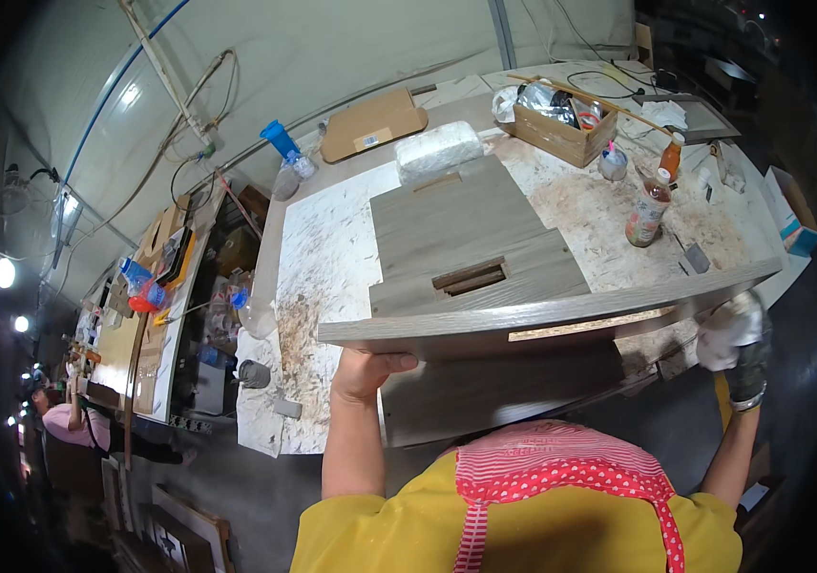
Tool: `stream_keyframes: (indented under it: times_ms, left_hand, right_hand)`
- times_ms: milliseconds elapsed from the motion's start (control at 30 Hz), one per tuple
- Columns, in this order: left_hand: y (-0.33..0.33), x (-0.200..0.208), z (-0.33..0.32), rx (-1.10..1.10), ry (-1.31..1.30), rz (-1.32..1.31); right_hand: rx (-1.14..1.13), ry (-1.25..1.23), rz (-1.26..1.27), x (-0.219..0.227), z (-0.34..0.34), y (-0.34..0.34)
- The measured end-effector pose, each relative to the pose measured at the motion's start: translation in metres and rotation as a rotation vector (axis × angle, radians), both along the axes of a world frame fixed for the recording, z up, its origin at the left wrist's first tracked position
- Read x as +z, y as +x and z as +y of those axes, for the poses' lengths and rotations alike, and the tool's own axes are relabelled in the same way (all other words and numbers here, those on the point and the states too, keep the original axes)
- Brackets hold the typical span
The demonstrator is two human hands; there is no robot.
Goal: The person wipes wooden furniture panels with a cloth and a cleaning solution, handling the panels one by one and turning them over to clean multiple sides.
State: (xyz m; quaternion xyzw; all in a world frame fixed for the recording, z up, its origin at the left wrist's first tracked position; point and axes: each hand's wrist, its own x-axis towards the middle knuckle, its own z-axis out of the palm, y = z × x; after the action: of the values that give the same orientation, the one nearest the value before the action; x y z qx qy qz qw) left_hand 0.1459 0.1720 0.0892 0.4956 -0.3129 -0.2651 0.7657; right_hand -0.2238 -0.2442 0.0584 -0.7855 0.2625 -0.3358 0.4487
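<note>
A long grey wood-grain panel [485,320] is held on edge above the table, its narrow edge facing up. My left hand [367,372] is bare and closed around the panel near its left end, with the thumb over the near side. At the right end, my right hand [747,371], in a dark glove, presses a crumpled white cloth [728,329] to the panel's end; its fingers are mostly hidden. Under the held panel, more grey panels [466,224] lie on the table, with a slotted block [469,277] on top.
The table's stained white covering [323,248] carries a foam-wrapped pack [439,151], cardboard [375,124], a wooden box of supplies [561,134] and a bottle [647,212] at right. A grey cup [254,373] stands at the left edge. Another person [74,420] works far left.
</note>
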Motion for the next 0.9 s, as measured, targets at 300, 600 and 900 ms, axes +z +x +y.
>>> stream_keyframes:
  times_ms: [300, 600, 900]
  left_hand:
    - [0.003, 0.001, -0.017, -0.018, -0.004, 0.085]
    - [0.032, -0.013, -0.025, 0.118, -0.179, 0.007]
    - [0.033, -0.012, -0.026, 0.091, -0.157, -0.039]
  right_hand:
    - [-0.062, 0.405, -0.739, -0.006, -0.04, 0.028]
    - [0.227, 0.26, -0.238, -0.031, 0.034, 0.108]
    - [0.092, 0.555, -0.078, -0.109, 0.052, 0.09]
